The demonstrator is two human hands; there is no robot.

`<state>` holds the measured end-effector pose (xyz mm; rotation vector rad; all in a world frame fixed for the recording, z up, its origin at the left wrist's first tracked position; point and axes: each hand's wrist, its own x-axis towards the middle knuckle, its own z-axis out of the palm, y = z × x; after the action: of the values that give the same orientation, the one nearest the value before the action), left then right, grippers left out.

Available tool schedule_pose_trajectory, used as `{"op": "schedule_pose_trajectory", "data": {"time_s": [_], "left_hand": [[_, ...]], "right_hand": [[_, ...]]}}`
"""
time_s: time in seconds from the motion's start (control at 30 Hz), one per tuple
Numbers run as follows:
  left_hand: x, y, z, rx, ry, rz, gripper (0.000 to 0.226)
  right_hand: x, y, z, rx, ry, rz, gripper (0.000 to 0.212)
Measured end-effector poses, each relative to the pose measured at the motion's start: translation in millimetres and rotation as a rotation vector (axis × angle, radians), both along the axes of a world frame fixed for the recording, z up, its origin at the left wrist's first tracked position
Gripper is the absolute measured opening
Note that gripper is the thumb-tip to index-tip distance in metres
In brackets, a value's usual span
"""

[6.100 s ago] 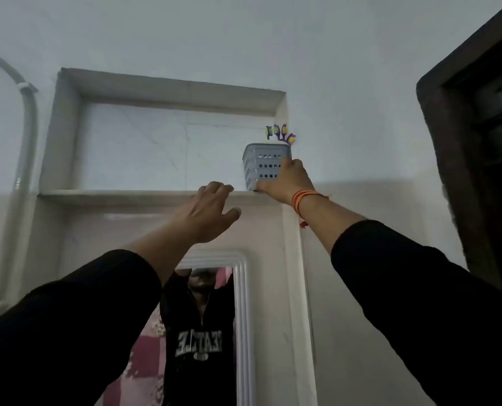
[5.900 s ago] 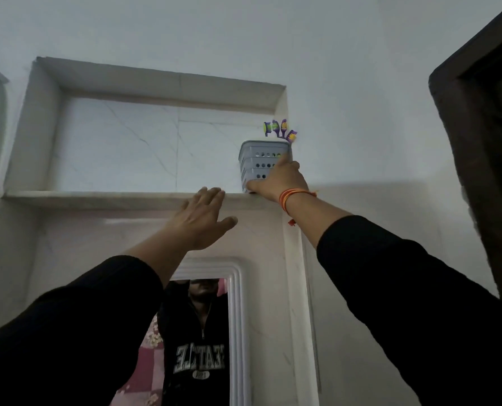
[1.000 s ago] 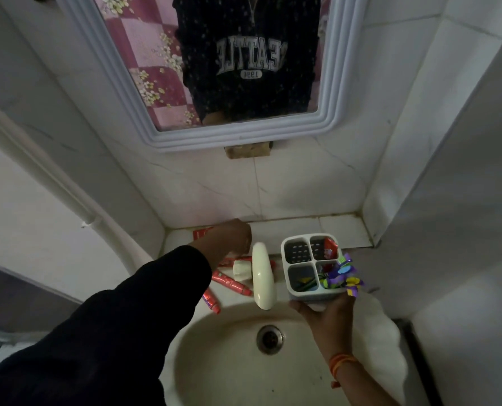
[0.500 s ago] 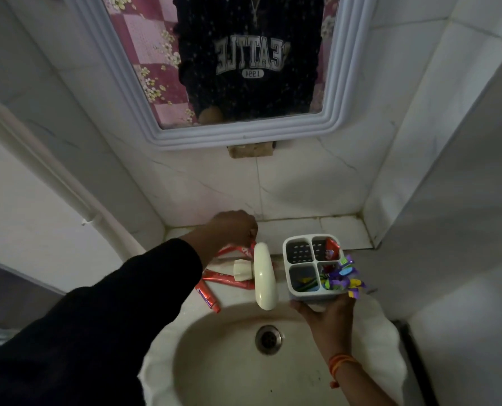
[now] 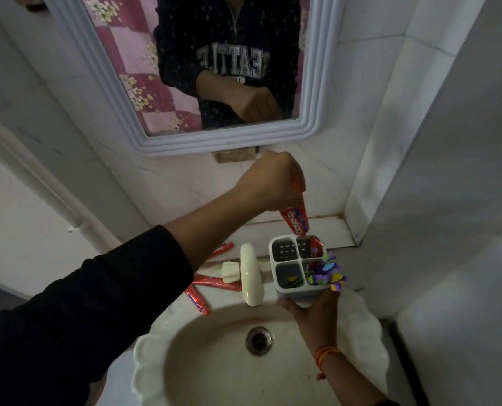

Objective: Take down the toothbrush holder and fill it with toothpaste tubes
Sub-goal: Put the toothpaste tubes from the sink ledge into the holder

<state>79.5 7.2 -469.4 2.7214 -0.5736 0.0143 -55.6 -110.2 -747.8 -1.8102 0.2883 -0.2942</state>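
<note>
My right hand (image 5: 315,315) holds the grey toothbrush holder (image 5: 285,257) from below, above the basin's back edge. The holder has four compartments; coloured toothbrushes (image 5: 327,272) stick out of the near right one and a red tube lies in the far right one. My left hand (image 5: 268,183) grips a red toothpaste tube (image 5: 296,219) upright, its flat end just above the far right compartment. Several more red tubes (image 5: 214,281) lie on the ledge left of the tap.
A cream tap (image 5: 251,273) stands just left of the holder. The white basin (image 5: 229,361) with its drain (image 5: 258,341) fills the foreground. A white-framed mirror (image 5: 223,142) hangs above; a tiled wall corner closes in on the right.
My left hand has lifted a red tube off the ledge and carried it up and right, over the holder. The holder stays in my right hand, having come down from the high shelf.
</note>
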Motion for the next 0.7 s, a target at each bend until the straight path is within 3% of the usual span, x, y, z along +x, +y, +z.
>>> {"op": "schedule_pose_trajectory", "data": {"time_s": [0.43,0.6,0.7], "left_hand": [[-20.8,-55.6,-67.3,0.111,0.158,0.142,0.02],[-16.1,-53.9,-79.0,-0.043,0.526,0.249,0.019],[-7.4,-36.7,-69.7,-0.185,0.664,0.302,0.034]], "right_hand": [[2.0,-2.8,-5.8,0.01,0.023,-0.013,0.122],[0.5,-2.4,-4.6,0.015,0.011,-0.003,0.122],[-0.1,-3.0,-2.1,0.018,-0.005,0.001,0.12]]}}
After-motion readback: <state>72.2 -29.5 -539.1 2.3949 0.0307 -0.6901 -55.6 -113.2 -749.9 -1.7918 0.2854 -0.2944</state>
